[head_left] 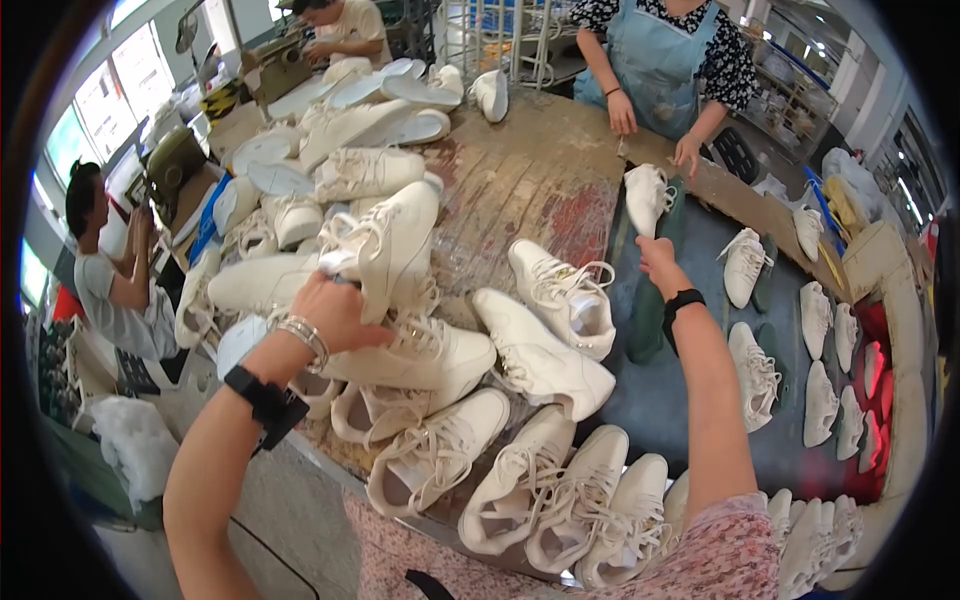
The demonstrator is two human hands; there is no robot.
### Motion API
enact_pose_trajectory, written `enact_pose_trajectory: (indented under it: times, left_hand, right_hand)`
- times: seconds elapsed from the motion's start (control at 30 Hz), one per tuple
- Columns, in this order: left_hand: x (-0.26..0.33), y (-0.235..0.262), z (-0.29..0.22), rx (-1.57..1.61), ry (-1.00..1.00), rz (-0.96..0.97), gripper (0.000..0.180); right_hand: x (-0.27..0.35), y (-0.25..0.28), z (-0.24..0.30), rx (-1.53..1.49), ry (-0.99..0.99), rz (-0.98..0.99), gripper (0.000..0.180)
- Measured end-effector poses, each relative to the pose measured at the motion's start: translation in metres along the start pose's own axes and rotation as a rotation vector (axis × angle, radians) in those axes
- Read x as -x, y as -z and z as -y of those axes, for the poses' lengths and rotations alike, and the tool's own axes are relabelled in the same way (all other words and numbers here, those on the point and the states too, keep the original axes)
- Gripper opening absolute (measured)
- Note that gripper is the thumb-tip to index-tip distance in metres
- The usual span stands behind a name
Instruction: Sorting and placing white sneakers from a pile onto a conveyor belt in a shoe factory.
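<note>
My left hand [338, 308] is closed on the collar of a cream lace-up sneaker [408, 225], which tilts up over a heap of similar sneakers. Farther right, my right hand [657, 258] pinches the near end of another cream sneaker [646, 195] above the dark conveyor belt [690, 385]. Beside that sneaker lies a long green sole-shaped piece [646, 315]. Several loose sneakers, such as one with its laces up [565, 295], sit on the worn table between my hands. A row of sneakers [520, 480] lines the table's near edge.
More sneakers [748, 268] stand on the belt beside green pieces, toward a red-lit opening [875, 390] at right. A co-worker in a blue apron [655, 70] stands across the table. Two other people sit at machines on the left. Shoes and pale soles [275, 178] pile up at far left.
</note>
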State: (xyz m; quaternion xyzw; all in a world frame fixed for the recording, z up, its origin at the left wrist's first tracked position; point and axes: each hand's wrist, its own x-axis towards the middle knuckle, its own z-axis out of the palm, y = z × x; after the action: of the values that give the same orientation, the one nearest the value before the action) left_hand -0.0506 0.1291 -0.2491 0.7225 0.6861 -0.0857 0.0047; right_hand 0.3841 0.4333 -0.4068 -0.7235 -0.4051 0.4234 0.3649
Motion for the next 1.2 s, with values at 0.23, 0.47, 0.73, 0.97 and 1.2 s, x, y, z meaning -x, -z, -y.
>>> enact_pose_trajectory:
  times: [0.23,0.47,0.73,0.97,1.2]
  left_hand:
    - [-0.005,0.005,0.0,-0.029,0.053,0.075,0.069]
    - [-0.004,0.022,-0.015,-0.011,0.132,0.209,0.061]
    - [0.001,0.014,-0.016,0.018,0.116,0.133,0.063]
    - [0.002,0.018,-0.004,-0.01,0.114,0.15,0.066]
    - [-0.005,-0.001,0.0,-0.04,0.007,-0.007,0.073]
  right_hand:
    - [0.122,0.004,0.001,0.213,0.159,0.591,0.044]
    - [0.189,0.013,-0.02,0.223,0.024,0.717,0.042]
    - [0.168,0.026,-0.023,-0.123,-0.161,0.438,0.038]
    - [0.141,0.051,-0.021,-0.188,-0.092,0.399,0.042]
    - [0.163,0.005,-0.036,0.084,-0.009,0.658,0.043]
